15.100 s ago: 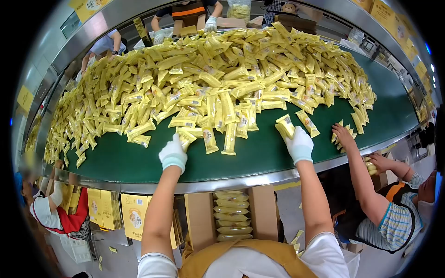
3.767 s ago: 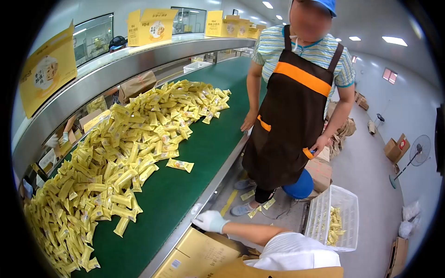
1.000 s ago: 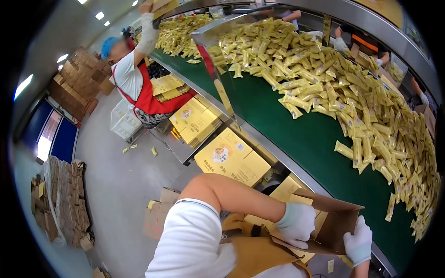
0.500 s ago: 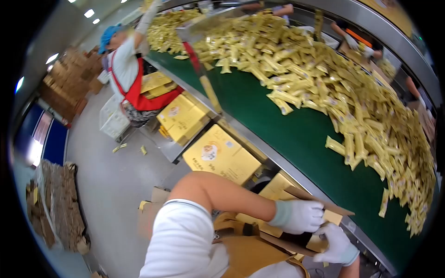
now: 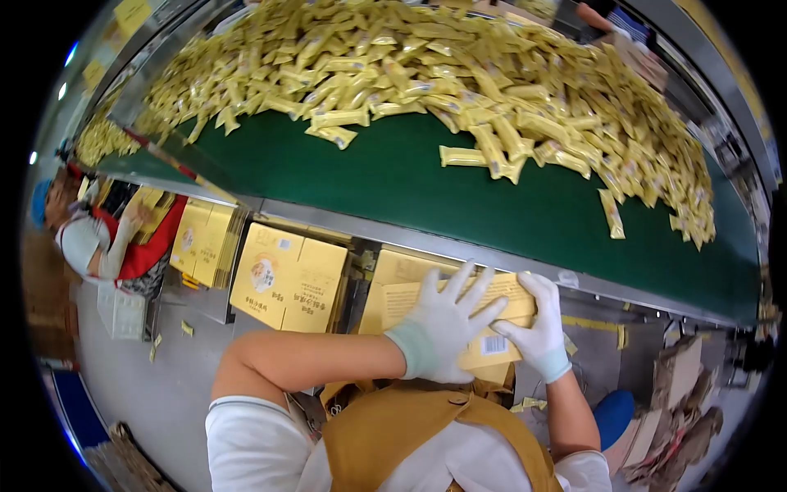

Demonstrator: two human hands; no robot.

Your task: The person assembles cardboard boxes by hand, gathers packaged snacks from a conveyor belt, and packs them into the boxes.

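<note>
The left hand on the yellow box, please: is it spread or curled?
Spread: the left hand lies across the yellow box, fingers fanned, gaps between them.

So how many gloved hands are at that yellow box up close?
2: the left hand is spread over the yellow box and the right hand grips its right end. None seem hidden.

One camera, worn on the head, faces forward and steeply down through a wide, strongly curving lens with dark corners; the apron (image 5: pixel 393 435) sits at the bottom edge, very close, the left hand (image 5: pixel 443 325) and right hand (image 5: pixel 541 332) are near, just below the middle, the belt (image 5: pixel 369 184) crosses beyond them, and the packets (image 5: pixel 459 82) lie farther off, towards the top
</note>
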